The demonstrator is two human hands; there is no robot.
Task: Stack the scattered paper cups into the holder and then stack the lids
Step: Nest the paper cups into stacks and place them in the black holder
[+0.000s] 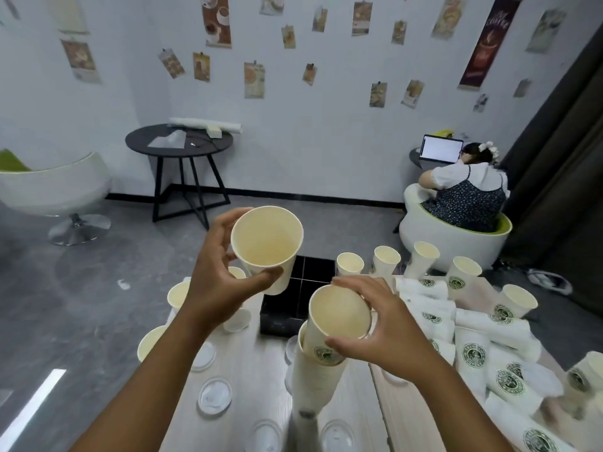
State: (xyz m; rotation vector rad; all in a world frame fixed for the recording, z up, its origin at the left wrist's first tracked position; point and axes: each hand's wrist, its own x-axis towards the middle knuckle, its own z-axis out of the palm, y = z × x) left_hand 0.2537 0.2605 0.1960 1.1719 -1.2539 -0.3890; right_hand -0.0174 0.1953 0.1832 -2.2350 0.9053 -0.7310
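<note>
The right hand (385, 324) grips the top cup (339, 321), fingers curled over the far rim and thumb on the near wall, seating it into the stack of cups (313, 373) that rises just in front of the black holder (293, 305). The left hand (225, 275) holds a second cup (266, 246) in the air above the holder's left edge, fingers behind and thumb pressing the lower wall.

To do this step well, I judge that the top cup should go down along the stack's own line, not straight down. The stack leans, its base nearer the viewer than the holder and its mouth tipped up and towards the viewer. A push off that line would likely jam a rim or bend the column. A light grip on the rim helps, since paper walls dent easily. Once it sits flush, the lifted cup can follow, base first, held by its lower wall so the rim stays free.

The lifted cup's long axis tilts the same way, with the open mouth towards the viewer and the base pointing down at the holder. More cups (385, 259) stand right of the holder on the worktop (261, 380), others lie on their sides further right, and clear lids (213, 398) lie flat nearer than the holder.
</note>
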